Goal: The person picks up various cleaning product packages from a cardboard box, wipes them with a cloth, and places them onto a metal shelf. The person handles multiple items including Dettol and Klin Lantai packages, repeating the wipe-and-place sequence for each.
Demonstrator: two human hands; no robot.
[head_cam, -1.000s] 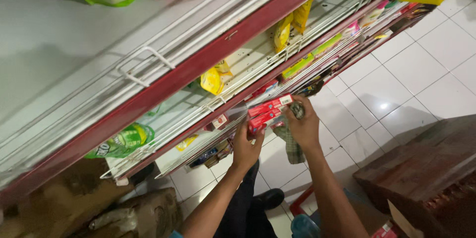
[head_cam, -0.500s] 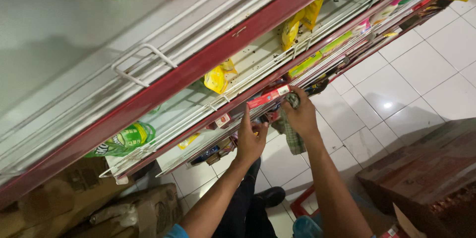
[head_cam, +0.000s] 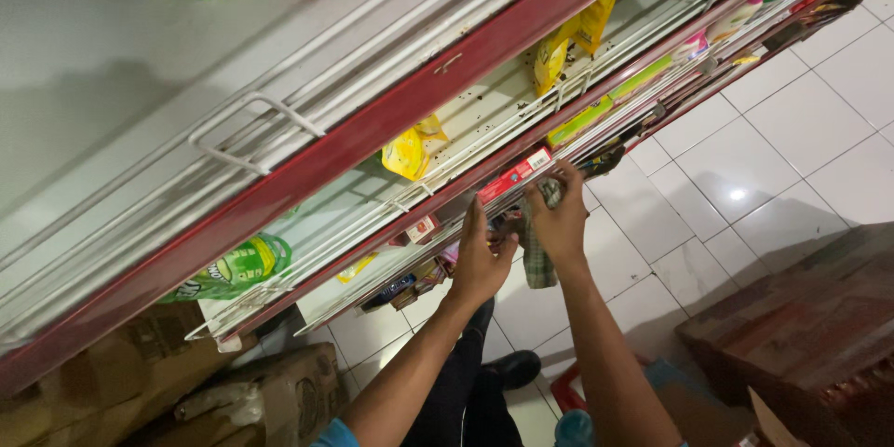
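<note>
My left hand lies flat with fingers stretched up against the front edge of a low red shelf, holding nothing. Beside it my right hand grips a checkered green cloth that hangs down from the fist, pressed at the same shelf edge. Just above both hands a red packet with a white label lies at the shelf front. Small packets sit on the shelf below, partly hidden by my left hand.
Tiers of white wire shelves with red edges run diagonally. Yellow pouches and a green pouch rest on them. Cardboard boxes stand lower left, a dark wooden box at right, on a white tiled floor.
My left hand has slid up to the shelf's front edge. My right hand with the cloth stays at the shelf by the red packet. The view has shifted slightly.
</note>
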